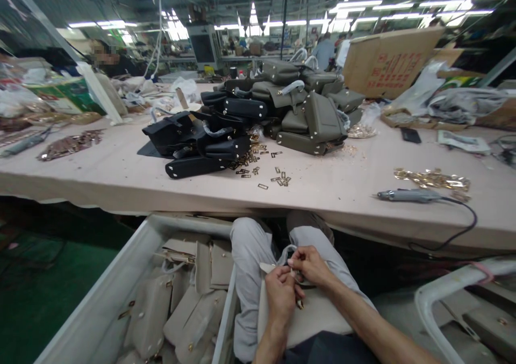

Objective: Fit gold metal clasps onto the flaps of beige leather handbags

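Observation:
A beige handbag (318, 315) lies on my lap, below the table edge. My left hand (281, 294) is curled closed over the bag's top, gripping it near a small metal fitting. My right hand (309, 264) pinches at the plastic-wrapped handle of the same bag, fingers closed. Both hands touch each other over the bag.
A long pink table (121, 176) carries a pile of black bags (197, 141), olive bags (310, 116), scattered gold buckles (278, 178), an electric screwdriver (407, 194) with cord, and a cardboard box (391, 60). A white bin (100, 310) of beige bags stands at my left. People sit far behind.

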`<state>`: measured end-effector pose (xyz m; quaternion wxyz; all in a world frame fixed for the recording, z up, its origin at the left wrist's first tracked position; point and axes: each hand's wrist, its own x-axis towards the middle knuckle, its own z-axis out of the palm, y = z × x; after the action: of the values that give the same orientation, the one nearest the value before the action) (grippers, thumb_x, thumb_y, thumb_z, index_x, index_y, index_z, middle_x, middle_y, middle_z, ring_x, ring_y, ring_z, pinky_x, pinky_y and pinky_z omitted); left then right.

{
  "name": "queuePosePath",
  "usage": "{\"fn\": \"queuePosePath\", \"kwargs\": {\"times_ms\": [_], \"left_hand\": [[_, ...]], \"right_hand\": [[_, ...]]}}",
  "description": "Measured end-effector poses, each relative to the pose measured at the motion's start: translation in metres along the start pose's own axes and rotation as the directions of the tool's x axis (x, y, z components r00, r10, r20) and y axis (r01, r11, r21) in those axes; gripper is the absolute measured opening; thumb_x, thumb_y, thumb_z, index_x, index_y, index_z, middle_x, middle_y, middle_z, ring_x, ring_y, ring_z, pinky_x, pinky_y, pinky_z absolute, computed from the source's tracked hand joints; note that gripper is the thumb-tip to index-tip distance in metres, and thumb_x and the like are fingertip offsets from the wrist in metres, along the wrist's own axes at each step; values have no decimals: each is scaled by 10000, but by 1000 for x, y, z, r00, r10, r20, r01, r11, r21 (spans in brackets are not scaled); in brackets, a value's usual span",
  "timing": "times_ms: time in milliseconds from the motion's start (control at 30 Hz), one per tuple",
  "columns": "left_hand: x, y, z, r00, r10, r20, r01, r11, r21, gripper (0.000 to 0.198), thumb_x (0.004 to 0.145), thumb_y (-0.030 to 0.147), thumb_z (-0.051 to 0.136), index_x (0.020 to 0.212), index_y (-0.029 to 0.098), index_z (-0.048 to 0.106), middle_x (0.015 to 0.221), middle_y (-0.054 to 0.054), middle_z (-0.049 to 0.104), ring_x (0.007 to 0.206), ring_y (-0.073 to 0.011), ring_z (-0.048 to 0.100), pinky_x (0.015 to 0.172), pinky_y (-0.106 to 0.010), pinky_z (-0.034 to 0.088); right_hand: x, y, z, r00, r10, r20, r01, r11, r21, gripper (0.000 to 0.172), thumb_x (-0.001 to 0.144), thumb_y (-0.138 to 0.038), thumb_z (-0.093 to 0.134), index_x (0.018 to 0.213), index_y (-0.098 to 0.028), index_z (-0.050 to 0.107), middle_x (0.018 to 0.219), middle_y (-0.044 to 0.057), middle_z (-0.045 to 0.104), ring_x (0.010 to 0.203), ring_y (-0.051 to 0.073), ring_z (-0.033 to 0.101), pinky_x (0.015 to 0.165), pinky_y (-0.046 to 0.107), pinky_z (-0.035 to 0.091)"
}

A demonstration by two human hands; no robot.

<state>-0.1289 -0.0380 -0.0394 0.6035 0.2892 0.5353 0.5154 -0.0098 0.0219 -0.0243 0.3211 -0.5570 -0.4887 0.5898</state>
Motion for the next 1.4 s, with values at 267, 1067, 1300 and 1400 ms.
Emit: {"fn": "queuePosePath", "kwargs": {"times_ms": [267, 1067, 1300, 1400], "left_hand": [[-2, 9, -7, 1000, 9, -15, -10, 998, -65, 526, 673, 568, 841, 842, 97, 679, 549, -69, 666, 341, -157, 565, 347, -200, 399], [27, 2, 5, 962, 13, -271, -30, 998, -60, 407, 689, 450, 802, 846, 105, 652, 682, -139, 742, 342, -136, 557, 352, -168, 313], [26, 9, 13, 955, 20, -297, -39, 998, -58, 405, 704, 455, 805, 832, 107, 643, 701, -149, 748, 331, -142, 557, 348, -179, 335], [28, 11, 17, 952, 19, -307, -39, 997, -61, 393, 705, 440, 800, 841, 117, 622, 697, -143, 748, 327, -146, 555, 347, -185, 350]], "right_hand": [[-1, -1, 9, 1000, -15, -14, 16, 1000, 6, 308, 734, -440, 714, 692, -172, 568, 527, 13, 585, 429, 147, 552, 409, 219, 369], [151, -159, 10, 566, -806, 174, 569, 228, -790, 584, 922, -411, 693, 1386, -88, 547, 1321, 189, 606, 1260, 355, 475, 1086, 493, 388], [151, -142, 5, 522, -801, 292, 662, 165, -731, 285, 963, -337, 671, 1206, -189, 658, 1192, 124, 685, 1183, 323, 515, 1029, 484, 387], [151, -137, -1, 461, -823, 333, 722, 130, -679, 189, 971, -292, 663, 1129, -190, 679, 1125, 105, 704, 1121, 298, 526, 978, 459, 408]]}}
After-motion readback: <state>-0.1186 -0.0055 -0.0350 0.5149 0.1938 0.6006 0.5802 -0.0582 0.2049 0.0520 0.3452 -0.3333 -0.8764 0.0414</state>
